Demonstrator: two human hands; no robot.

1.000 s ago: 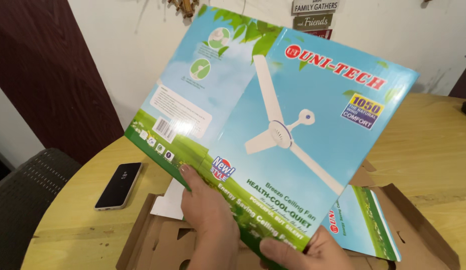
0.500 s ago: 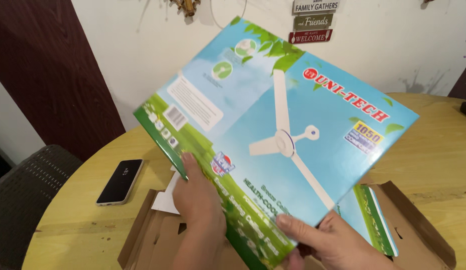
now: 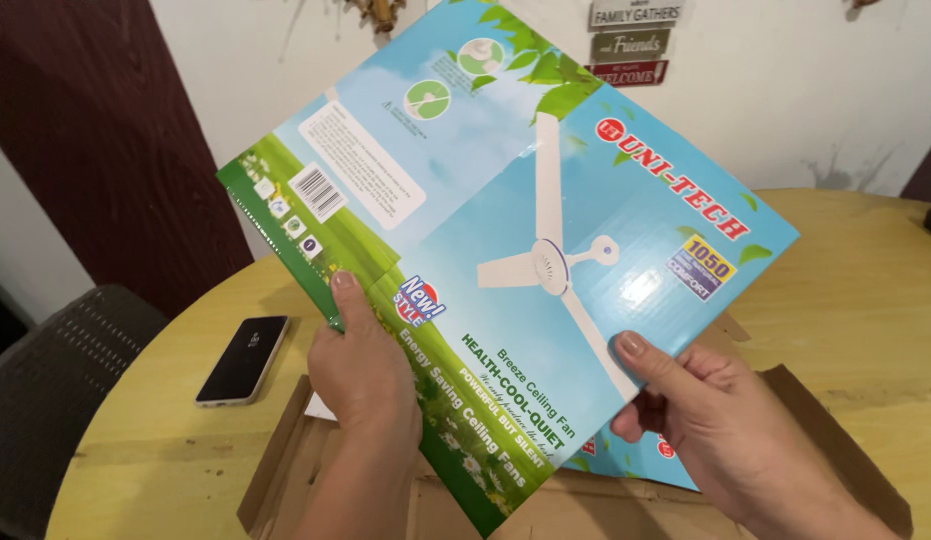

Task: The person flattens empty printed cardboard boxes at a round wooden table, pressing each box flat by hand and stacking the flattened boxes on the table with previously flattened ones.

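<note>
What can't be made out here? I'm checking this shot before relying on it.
Head view:
- Brown box: inside hidden by the blue carton and both hands.
- White sheet: mostly behind the left hand.
- Right hand: fingers behind the carton.
- Phone: screen too dark.

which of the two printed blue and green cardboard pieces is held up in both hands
The large flattened blue-and-green ceiling-fan carton, gripped by left hand and right hand; the smaller printed piece lies beneath it in the brown tray.

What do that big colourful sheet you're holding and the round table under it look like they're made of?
The printed sheet looks like glossy coated cardboard: it stays stiff in the left hand and right hand, bends along fold creases and catches glare. The table looks like wood with a yellowish, lightly sheened finish and visible grain, though it could be veneer.
</note>
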